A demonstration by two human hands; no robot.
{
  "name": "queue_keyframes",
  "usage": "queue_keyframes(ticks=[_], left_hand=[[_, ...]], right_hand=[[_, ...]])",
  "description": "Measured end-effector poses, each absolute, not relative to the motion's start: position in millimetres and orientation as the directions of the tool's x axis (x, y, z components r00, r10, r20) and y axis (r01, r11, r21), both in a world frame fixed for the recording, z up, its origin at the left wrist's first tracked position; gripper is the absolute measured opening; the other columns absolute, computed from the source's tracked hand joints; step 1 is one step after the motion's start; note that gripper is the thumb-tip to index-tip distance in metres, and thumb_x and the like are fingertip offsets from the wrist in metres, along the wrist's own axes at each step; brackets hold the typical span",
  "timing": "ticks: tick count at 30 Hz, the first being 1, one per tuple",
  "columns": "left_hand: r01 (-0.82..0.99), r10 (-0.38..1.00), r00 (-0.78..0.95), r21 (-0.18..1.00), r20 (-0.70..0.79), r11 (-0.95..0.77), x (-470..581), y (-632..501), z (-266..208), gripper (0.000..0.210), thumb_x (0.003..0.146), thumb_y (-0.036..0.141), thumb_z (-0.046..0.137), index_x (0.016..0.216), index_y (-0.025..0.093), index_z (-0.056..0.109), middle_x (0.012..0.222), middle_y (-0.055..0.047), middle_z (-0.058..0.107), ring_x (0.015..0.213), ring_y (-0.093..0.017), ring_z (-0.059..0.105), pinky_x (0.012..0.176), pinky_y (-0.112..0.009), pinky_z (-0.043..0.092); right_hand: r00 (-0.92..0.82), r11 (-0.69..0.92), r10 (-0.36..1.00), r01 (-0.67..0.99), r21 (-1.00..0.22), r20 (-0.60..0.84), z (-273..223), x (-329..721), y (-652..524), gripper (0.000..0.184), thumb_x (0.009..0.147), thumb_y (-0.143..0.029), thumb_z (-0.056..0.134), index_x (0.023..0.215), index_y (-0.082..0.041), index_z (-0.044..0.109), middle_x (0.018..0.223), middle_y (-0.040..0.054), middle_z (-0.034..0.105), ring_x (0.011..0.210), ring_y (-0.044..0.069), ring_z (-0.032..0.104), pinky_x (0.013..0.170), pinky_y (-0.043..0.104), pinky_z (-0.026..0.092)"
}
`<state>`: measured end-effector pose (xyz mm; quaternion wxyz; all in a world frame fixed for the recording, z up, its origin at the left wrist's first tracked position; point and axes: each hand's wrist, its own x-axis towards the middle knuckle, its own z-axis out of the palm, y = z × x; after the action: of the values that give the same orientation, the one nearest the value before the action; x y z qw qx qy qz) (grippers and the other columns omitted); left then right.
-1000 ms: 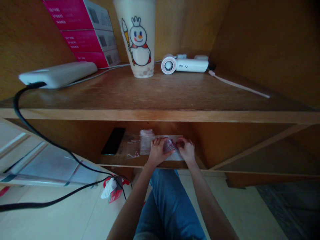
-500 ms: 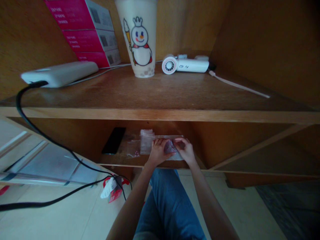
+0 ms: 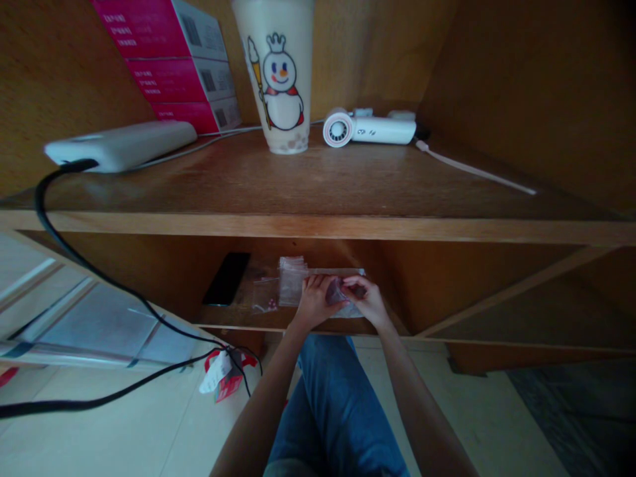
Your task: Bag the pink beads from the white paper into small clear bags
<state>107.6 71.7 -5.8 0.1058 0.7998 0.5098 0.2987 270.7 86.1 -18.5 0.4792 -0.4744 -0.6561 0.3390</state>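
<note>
On the lower shelf lies a clear plastic bag [image 3: 334, 290] with small pinkish-purple pieces in it, too small to make out. My left hand [image 3: 314, 301] grips its left side, fingers behind and thumb across the front. My right hand [image 3: 366, 299] is closed in a pinch at the bag's right side; what sits between its fingertips is hidden. Left of my hands is a stack of small clear zip bags [image 3: 292, 281]. Beside that stack, a single small clear bag [image 3: 265, 295] has a few pink beads [image 3: 272, 304] at its lower right corner.
A black phone [image 3: 227, 279] lies at the left of the lower shelf. On the upper shelf stand a snowman cup [image 3: 281, 86], pink boxes [image 3: 169, 79], a white power bank [image 3: 124, 146] and a small white fan [image 3: 380, 130]. A black cable [image 3: 94, 268] hangs down on the left.
My right hand's fingertips have shifted slightly left and curled closer together at the bag. My left hand stays in place.
</note>
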Motion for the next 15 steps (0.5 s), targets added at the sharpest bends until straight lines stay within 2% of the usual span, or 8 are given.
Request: queue_keyframes(ticks=[5, 8, 12, 15], left_hand=[[0.758, 0.891, 0.290, 0.485, 0.348, -0.436, 107.8, 71.8, -5.0, 0.054, 0.068, 0.049, 0.062, 0.113, 0.022, 0.050, 0.105, -0.006, 0.056, 0.103, -0.024, 0.045, 0.088, -0.039, 0.032], [0.761, 0.896, 0.288, 0.488, 0.337, -0.428, 107.4, 71.4, -4.2, 0.054, 0.069, 0.050, 0.061, 0.114, 0.022, 0.049, 0.107, -0.006, 0.056, 0.104, -0.025, 0.045, 0.089, -0.039, 0.031], [0.757, 0.893, 0.285, 0.489, 0.349, -0.433, 107.0, 70.9, -3.9, 0.054, 0.069, 0.050, 0.062, 0.114, 0.023, 0.049, 0.109, -0.005, 0.056, 0.105, -0.024, 0.045, 0.090, -0.039, 0.031], [0.761, 0.894, 0.279, 0.488, 0.351, -0.429, 107.1, 71.2, -4.4, 0.054, 0.068, 0.049, 0.063, 0.114, 0.022, 0.049, 0.109, -0.006, 0.056, 0.105, -0.024, 0.045, 0.090, -0.039, 0.031]], right_hand=[[-0.073, 0.303, 0.952, 0.331, -0.893, 0.296, -16.6, 270.7, 85.9, 0.016, 0.071, -0.030, 0.059, 0.083, -0.019, 0.063, 0.078, 0.0037, 0.066, 0.074, 0.018, 0.061, 0.073, 0.032, 0.048], [0.001, 0.283, 0.951, 0.390, -0.876, 0.308, -16.9, 272.7, 86.8, 0.017, 0.074, -0.030, 0.054, 0.084, -0.019, 0.062, 0.082, 0.0041, 0.066, 0.077, 0.018, 0.061, 0.075, 0.032, 0.047], [0.128, 0.208, 0.942, 0.506, -0.837, 0.311, -18.0, 275.9, 87.8, 0.028, 0.074, -0.022, 0.048, 0.100, -0.019, 0.057, 0.081, 0.0026, 0.065, 0.075, 0.017, 0.061, 0.073, 0.031, 0.047], [0.094, 0.191, 0.951, 0.568, -0.801, 0.293, -18.4, 276.7, 87.8, 0.035, 0.070, -0.016, 0.046, 0.104, -0.021, 0.055, 0.077, 0.0001, 0.065, 0.073, 0.017, 0.061, 0.074, 0.030, 0.046]])
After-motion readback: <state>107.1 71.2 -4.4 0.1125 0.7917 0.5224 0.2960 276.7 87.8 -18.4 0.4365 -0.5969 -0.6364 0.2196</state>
